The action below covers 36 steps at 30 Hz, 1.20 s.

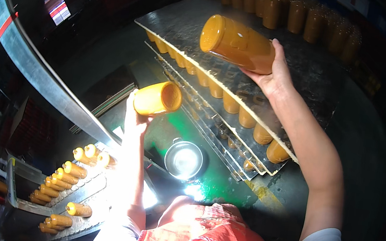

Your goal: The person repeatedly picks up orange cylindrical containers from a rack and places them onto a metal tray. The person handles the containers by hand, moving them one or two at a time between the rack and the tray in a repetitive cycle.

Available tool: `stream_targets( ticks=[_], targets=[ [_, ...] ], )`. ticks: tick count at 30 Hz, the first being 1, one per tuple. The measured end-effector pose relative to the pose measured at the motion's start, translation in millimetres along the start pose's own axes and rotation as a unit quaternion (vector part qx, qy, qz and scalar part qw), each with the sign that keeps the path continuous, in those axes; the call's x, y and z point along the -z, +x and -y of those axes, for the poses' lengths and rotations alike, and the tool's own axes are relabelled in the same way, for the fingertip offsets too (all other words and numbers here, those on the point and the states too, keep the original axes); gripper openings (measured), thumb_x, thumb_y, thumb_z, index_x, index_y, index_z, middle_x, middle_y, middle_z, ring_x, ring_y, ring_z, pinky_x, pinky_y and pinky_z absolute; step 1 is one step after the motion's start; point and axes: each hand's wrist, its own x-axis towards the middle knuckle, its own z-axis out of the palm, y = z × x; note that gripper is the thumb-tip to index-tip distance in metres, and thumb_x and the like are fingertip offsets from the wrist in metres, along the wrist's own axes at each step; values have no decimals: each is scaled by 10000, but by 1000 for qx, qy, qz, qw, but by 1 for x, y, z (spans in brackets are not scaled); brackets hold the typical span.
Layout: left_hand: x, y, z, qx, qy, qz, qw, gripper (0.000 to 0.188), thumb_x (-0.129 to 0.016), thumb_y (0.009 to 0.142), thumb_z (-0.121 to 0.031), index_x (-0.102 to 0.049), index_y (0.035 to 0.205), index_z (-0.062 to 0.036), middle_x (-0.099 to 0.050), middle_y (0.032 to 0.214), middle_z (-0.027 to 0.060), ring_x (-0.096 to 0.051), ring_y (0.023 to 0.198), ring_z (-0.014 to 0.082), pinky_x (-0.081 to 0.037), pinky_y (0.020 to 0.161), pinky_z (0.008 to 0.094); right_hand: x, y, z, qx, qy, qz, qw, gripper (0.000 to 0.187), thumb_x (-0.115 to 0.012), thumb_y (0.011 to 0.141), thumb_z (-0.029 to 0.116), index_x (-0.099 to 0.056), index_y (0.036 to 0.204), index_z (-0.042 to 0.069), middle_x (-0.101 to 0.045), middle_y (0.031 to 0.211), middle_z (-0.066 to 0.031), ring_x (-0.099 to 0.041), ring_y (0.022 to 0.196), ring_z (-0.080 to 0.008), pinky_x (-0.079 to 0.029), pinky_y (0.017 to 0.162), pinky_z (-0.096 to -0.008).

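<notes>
My right hand [272, 72] is raised over the stack of boards and grips one end of a large glass jar [238, 43] filled with orange-brown contents. The jar lies nearly level, its base turned to the left. My left hand [136, 118] is wrapped round a second filled jar [151, 100], brighter orange in the light, tilted with its base toward the right. This jar is held between the stack and the bright metal conveyor. The tops of both jars are hidden by my hands or by the angle.
Layered boards [316, 88] with rows of filled jars [232, 102] between them stand ahead; more jars [296, 16] stand on the far side. A conveyor [93, 195] carries several jars [64, 175] at lower left. A metal pot [183, 160] sits on the green floor [214, 178].
</notes>
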Motion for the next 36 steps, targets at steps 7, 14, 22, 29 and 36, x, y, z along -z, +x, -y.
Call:
stream_targets(
  ticks=[7,14,22,29,36],
  targets=[
    [105,53,36,139,-172,-85,971,437,-629,909,-456,-569,1176,-116,-603,1102,110,-600,974,302,-607,795,436,-74,-17,-124,-151,93,44,983,650,-471,1017,524,-273,1510,148,-355,1513,-173,-375,1419,-347,-411,1099,-604],
    [185,110,52,218,-242,-63,943,615,-668,844,-579,-588,1254,-127,-562,1192,161,-562,1065,408,-660,705,422,-90,11,-240,-263,191,29,945,612,-269,1043,557,-361,1481,139,-430,1499,-145,-460,1359,-358,-384,1120,-582],
    [189,129,60,195,-229,45,953,572,-450,1001,-554,-555,1342,-107,-643,1269,96,-676,1065,299,-644,759,401,-71,39,-323,-286,238,-29,928,569,-316,1035,574,-499,1370,152,-529,1382,-110,-510,1260,-280,-487,1037,-479],
    [173,128,73,182,-165,-50,968,522,-367,1056,-460,-532,1382,-88,-678,1257,92,-694,1081,222,-629,824,378,-44,28,-343,-275,299,-1,914,595,-355,1007,593,-466,1381,144,-524,1389,-112,-551,1230,-299,-540,966,-479],
    [215,56,72,323,-264,102,903,559,-541,949,-487,-548,1340,-88,-604,1306,139,-629,1103,339,-638,693,415,35,-27,-333,-308,377,149,861,612,-487,983,509,-500,1306,-10,-571,1246,-205,-582,1133,-392,-611,838,-549]
  ],
)
